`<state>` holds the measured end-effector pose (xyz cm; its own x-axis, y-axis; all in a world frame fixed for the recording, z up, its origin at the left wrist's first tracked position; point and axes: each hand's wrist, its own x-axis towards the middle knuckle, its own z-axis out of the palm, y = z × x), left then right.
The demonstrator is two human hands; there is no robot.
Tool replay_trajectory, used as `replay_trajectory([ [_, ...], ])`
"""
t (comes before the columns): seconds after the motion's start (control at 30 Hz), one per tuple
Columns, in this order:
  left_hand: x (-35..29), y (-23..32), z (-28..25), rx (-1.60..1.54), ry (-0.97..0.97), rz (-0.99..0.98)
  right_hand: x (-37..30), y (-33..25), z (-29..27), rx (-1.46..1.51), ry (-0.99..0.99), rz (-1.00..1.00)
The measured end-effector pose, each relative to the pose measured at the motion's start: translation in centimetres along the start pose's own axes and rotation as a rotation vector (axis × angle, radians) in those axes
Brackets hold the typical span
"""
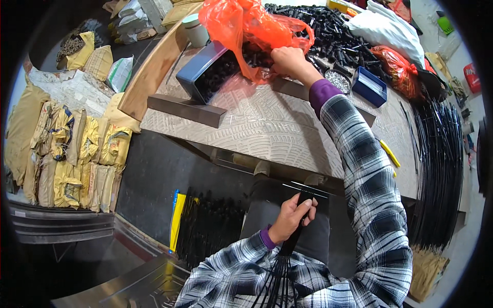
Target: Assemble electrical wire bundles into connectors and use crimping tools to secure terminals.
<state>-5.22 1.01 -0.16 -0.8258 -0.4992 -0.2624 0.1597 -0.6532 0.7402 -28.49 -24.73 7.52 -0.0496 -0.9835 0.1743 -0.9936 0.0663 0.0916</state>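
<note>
Close to my body, my left hand is closed around a bundle of thin black rods, which fans out toward my lap. The bundle's dark upper end shows above the fingers. My right hand is stretched across the table to the edge of an orange-red plastic bag. Its fingers curl downward, and whatever is in them is hidden. Left of it, a blue bin lies tipped on its side, with small black parts inside. The bag hangs partly over the bin's contents.
Black plastic parts are heaped at the back. A blue box and a round dish stand right of my right hand. Metal bars lie on the table. Long black rods hang at the right edge.
</note>
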Motion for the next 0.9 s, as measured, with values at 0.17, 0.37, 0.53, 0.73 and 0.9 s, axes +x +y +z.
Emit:
replay_trajectory([
  [0.17,0.5,-0.3,0.6,0.029,-0.019,0.07,-1.4,2.5,-0.3,0.25,0.266,0.147],
  [0.37,0.4,-0.1,0.4,-0.024,-0.034,0.151,-16.3,0.7,-5.5,1.009,0.159,-0.123],
  [0.53,0.1,-0.5,2.0,-0.047,0.002,0.094,-28.9,-1.7,-4.7,1.496,0.157,0.399],
  [0.73,-1.4,-1.6,4.2,0.044,0.005,0.111,-32.3,-5.1,-3.7,1.933,0.515,0.454],
  [0.9,-2.5,-1.8,5.4,0.071,0.009,0.156,-34.0,-3.9,-4.2,1.951,0.552,0.407],
])
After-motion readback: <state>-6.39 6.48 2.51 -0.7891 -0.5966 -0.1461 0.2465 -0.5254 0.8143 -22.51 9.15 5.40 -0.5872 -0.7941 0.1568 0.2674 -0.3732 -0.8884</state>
